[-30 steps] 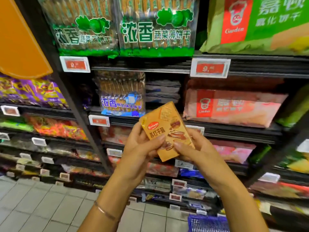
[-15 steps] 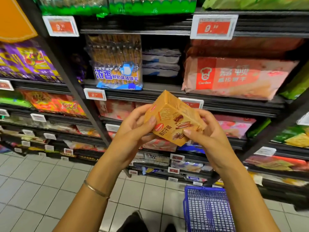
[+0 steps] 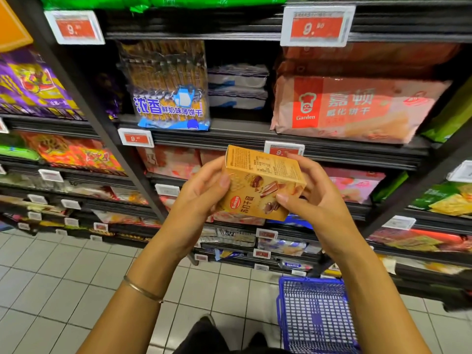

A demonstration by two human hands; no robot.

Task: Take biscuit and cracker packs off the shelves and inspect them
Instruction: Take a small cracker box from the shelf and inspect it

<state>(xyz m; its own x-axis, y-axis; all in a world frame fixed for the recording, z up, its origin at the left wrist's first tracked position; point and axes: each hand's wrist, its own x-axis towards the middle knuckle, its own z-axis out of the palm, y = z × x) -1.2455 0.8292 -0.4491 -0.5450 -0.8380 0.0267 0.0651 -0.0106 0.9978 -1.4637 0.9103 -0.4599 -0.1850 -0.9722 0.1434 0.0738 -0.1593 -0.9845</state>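
Orange biscuit box – tilted, held by left hand, right hand

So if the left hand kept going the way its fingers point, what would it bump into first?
The box. The left hand grips its left side, with the fingers aimed to the right, so the box is right in the way. Past the box it would probably meet the right hand, which holds the other side.

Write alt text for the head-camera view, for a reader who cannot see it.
The left hand and right hand grip an orange biscuit box between them, tilted so its printed side panel faces up. Behind are shop shelves packed with biscuit packs and red price tags; a blue basket stands on the tiled floor.
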